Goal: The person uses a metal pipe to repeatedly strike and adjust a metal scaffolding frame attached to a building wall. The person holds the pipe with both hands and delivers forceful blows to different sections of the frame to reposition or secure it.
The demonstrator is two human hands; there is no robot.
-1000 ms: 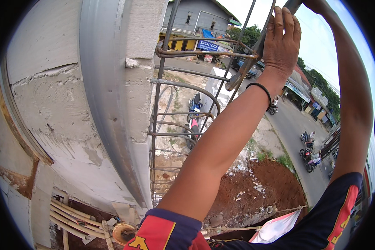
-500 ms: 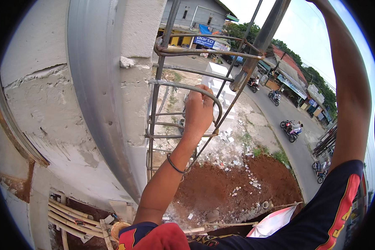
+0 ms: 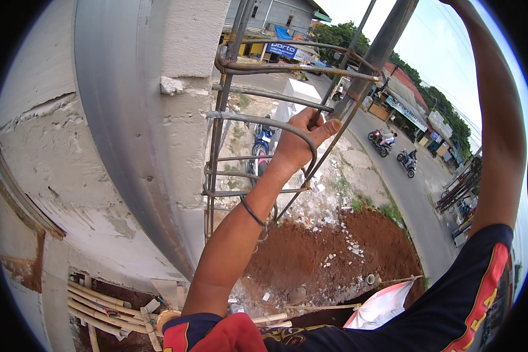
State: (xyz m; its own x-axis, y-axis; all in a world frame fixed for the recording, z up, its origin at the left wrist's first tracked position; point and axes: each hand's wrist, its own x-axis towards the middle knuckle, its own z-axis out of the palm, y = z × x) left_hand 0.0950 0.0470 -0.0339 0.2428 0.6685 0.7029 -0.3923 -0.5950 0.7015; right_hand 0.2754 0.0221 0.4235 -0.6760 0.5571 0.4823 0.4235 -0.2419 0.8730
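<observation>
My left hand (image 3: 304, 138) reaches into an upright rebar cage, fingers curled around a thin upright steel bar (image 3: 332, 87). Its thumb points out toward the lower end of a thick dark metal pipe (image 3: 371, 67), which slants up to the top edge. Bent steel stirrups (image 3: 299, 68) ring the cage above the hand, and another curved stirrup (image 3: 264, 121) crosses in front of my wrist. My right arm (image 3: 498, 135) is raised along the right side. Only the edge of my right hand (image 3: 453, 2) shows at the top; its fingers are out of view.
On the left stand a rough block wall (image 3: 185, 141) and a wide grey metal channel (image 3: 120, 105). Far below lie reddish soil (image 3: 299, 258), rubble, white blocks (image 3: 299, 94) and bamboo poles (image 3: 100, 305). A road (image 3: 393, 176) with motorcycles runs on the right.
My left hand has moved right and slightly up, from a pinch inside the cage to the upright bar beside the pipe, its thumb now stretched out. My right arm stays raised.
</observation>
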